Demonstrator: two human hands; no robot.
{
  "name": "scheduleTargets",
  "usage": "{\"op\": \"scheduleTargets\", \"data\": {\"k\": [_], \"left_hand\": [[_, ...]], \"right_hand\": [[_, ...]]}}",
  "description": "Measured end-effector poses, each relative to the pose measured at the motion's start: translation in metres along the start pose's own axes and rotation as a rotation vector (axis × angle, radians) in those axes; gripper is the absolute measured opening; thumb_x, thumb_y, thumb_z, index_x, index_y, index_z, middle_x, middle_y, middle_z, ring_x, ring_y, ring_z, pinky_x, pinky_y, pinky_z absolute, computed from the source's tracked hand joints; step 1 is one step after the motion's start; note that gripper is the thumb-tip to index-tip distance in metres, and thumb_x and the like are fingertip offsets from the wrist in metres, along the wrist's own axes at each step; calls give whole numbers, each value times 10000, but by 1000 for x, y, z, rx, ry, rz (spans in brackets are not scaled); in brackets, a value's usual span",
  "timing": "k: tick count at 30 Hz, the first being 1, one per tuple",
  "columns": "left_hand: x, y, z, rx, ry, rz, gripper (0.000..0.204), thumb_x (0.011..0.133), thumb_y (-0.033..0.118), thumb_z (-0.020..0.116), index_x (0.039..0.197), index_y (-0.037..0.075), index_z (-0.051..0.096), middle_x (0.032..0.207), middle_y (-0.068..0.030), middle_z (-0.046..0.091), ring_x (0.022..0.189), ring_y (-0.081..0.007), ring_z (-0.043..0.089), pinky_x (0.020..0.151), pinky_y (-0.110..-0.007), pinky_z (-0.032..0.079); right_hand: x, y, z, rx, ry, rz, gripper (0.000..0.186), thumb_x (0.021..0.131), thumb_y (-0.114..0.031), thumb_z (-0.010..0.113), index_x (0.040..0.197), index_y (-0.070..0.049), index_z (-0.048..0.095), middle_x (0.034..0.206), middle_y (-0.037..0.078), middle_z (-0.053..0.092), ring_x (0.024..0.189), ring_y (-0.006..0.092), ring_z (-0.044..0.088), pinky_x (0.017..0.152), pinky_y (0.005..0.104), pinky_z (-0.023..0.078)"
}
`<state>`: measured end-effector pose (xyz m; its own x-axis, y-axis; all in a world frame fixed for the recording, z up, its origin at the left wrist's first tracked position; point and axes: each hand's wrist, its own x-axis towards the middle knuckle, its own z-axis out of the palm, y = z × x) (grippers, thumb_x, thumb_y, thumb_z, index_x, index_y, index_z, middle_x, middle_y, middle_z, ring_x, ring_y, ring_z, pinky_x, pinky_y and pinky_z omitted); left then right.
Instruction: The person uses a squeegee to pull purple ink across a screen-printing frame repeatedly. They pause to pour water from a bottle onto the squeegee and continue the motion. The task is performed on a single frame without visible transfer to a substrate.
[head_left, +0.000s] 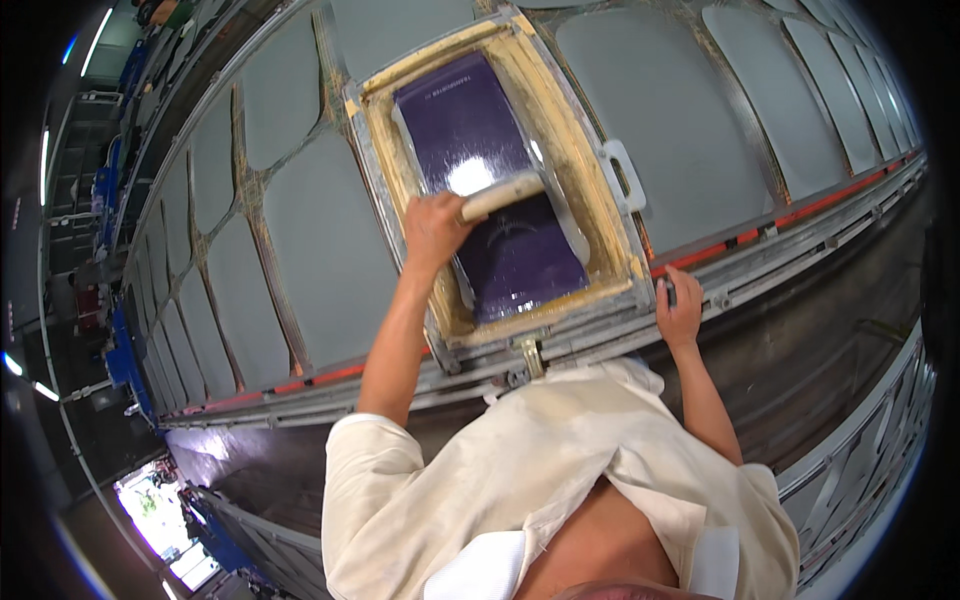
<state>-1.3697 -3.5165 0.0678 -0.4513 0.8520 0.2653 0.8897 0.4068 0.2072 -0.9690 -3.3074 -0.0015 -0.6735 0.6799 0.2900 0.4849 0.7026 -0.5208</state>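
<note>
Frame (545,312) sat tilted, purple surface (465,125) inside it. Left hand (433,232) was over the frame's left side, fingers curled tight around the near-left end of a cream bar (507,196). Bar slanted across the middle of the frame, right end farther up, over the purple; couldn't tell if its underside touched. Purple looked glossy, bright glare just above the bar, whitish smears along its sides. Frame's inner border was yellowish, stained.

Right hand (680,312) was just outside the frame's lower right corner, fingers bent, by the metal rail (780,240). Small dark spot showed at the fingers; couldn't tell if they gripped anything.

White loop handle (636,198) was at the frame's right side, above the right hand. Grey panels (650,120), brownish strips between them, spread left and right of the frame. Red strip (735,240) ran out past the frame's near corners. Wearer's cream shirt (540,450) was below the frame.
</note>
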Motion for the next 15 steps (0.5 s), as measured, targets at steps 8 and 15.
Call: {"op": "scheduleTargets", "data": {"k": [8,15], "left_hand": [[-107,98,-33,93,-194,-38,310,649,25,745,945,105,702,993,-32,693,964,-253,637,894,-425,441],[-9,78,-39,-47,-287,356,433,638,-50,736,1040,108,774,1124,-13,735,1179,-226,600,1046,-408,386]], "right_hand": [[0,2,-5,81,6,-89,285,936,-167,672,1205,-70,670,1123,116,661,1074,305,615,947,428,452],[-3,0,-5,115,14,-65,284,922,-159,683,1193,-73,671,1112,115,659,1074,315,613,949,431,456]]}}
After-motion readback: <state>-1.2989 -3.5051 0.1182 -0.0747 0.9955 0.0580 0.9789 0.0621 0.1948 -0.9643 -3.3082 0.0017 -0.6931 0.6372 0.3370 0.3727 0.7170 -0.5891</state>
